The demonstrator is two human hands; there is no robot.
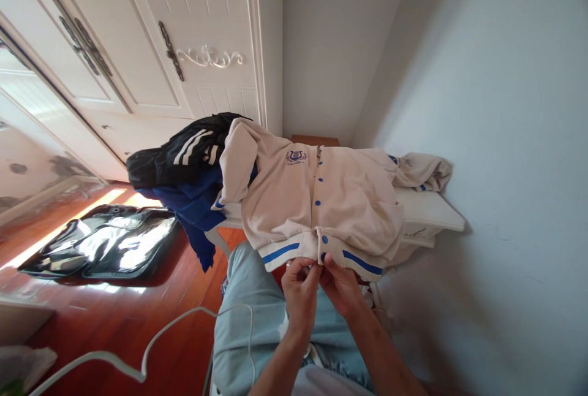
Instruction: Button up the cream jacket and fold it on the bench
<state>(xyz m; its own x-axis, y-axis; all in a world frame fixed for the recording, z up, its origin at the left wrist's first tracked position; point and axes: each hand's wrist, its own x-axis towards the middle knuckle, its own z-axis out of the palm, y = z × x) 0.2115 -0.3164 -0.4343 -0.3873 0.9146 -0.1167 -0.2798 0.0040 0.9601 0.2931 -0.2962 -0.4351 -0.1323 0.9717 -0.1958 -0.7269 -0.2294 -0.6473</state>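
Observation:
A cream jacket [285, 200] with blue snap buttons, blue-striped hem and a blue lyre-like emblem lies spread over a white table [434, 209]. Its hem hangs toward my lap. My left hand [301, 289] pinches the hem's lower edge just left of the button line. On the other side of that line, my right hand [340, 285] grips the hem by the lowest button, its thumb pressed near it. Both hands' fingertips meet at the front opening. Several buttons higher up look fastened; the fingers partly hide the lowest snap.
Black clothing [184, 151] with white stripes and blue clothing [193, 200] are heaped at the table's left end. An open suitcase [105, 243] lies on the red wooden floor. A white cable [169, 322] crosses at lower left. A wardrobe [151, 34] stands behind; a wall [514, 138] bounds the right.

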